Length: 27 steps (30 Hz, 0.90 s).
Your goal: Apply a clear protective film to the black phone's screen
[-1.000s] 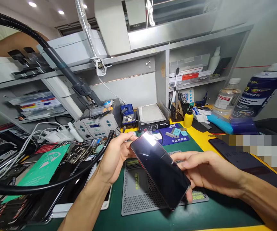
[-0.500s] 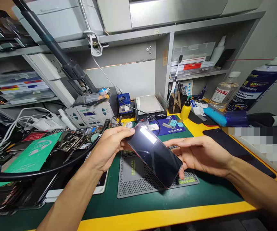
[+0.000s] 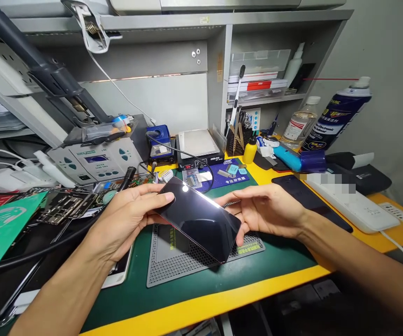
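Observation:
A smartphone (image 3: 198,219) with a dark, glossy screen is held tilted above the grey perforated mat (image 3: 173,270). My left hand (image 3: 128,217) grips its upper left end, thumb on the glass and fingers behind. At the opposite end, the fingers of my right hand (image 3: 264,210) curl round the phone's right edge and lower corner. Light reflects off the upper edge of the screen. The phone's back is hidden from view.
Phone boards (image 3: 63,205) and a green sheet (image 3: 9,224) lie at left, crossed by a black hose (image 3: 54,247). Behind stand a soldering station (image 3: 98,161) and a heating plate (image 3: 199,144). At right are a yellow bottle (image 3: 249,150), a spray can (image 3: 337,116) and a white power strip (image 3: 355,205).
The view has shifted, so the bench now sits further left and a little higher. Both hands still hold the phone, whose tilt has changed slightly, moving the reflection on its screen.

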Tool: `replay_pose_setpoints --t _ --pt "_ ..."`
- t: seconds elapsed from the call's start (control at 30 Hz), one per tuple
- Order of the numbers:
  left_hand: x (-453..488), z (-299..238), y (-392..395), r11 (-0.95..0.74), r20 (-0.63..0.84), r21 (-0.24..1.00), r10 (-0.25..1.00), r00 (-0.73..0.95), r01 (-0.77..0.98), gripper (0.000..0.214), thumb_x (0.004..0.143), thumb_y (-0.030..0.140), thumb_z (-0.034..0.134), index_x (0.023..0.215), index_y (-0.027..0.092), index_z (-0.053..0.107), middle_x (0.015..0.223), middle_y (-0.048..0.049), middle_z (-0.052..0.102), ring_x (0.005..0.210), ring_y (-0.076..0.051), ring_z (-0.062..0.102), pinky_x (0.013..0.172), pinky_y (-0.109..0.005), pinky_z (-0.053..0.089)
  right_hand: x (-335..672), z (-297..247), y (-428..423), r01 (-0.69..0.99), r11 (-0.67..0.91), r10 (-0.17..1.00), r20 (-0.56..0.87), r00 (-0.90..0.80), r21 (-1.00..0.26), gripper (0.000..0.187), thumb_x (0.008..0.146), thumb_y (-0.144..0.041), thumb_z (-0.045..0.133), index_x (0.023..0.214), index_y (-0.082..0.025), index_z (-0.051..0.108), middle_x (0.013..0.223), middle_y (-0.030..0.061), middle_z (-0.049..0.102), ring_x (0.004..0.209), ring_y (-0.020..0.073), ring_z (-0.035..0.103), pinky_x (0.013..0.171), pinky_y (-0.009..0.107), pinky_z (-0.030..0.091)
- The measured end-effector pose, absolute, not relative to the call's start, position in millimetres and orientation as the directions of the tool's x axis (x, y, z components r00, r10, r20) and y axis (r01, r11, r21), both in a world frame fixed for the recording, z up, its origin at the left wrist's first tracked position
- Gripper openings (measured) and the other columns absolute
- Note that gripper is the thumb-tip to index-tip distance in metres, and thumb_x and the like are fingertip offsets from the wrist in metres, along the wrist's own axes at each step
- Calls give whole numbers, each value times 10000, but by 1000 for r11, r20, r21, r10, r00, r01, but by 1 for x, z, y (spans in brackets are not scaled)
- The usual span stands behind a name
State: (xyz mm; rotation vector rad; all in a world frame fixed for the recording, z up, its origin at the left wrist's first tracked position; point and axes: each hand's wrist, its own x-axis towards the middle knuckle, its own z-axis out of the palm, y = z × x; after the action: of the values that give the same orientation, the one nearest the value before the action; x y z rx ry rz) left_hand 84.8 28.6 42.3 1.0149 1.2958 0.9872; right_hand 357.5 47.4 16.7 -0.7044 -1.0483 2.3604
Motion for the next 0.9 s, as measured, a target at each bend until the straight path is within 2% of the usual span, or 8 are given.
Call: replay_pose_setpoints --t 0.17,0.33,0.67,0.9 --pt "86 42 28 270 -270 963 963 -2 -6 190 743 188 835 894 203 721 818 22 756 682 -126 720 596 -197 633 358 19 47 -191 -599 583 -261 -770 -777 451 987 -270 352 1216 -42 668 1074 208 717 843 249 705 714 394 599" --pt "85 41 29 273 -273 962 962 -21 3 267 738 169 836 973 209 715 833 6 767 678 -120 722 595 -172 622 358 20 47 -184 -596 586 -267 -765 -782 460 989 -265 344 1216 -37 673 1080 210 715 846 250 703 713 396 600" --pt "86 40 31 284 -281 958 957 -66 37 335 728 174 841 1031 186 697 870 -16 777 683 -136 729 592 -195 627 359 20 46 -190 -597 577 -253 -776 -780 477 987 -272 357 1261 -12 649 1086 218 708 862 260 701 707 400 599" --pt "90 43 30 269 -267 963 961 -65 23 313 716 153 840 1000 169 707 839 -18 779 670 -134 722 588 -198 624 359 19 47 -187 -597 542 -220 -811 -780 457 973 -295 368 1226 -54 662 1119 207 711 884 268 714 750 422 598"
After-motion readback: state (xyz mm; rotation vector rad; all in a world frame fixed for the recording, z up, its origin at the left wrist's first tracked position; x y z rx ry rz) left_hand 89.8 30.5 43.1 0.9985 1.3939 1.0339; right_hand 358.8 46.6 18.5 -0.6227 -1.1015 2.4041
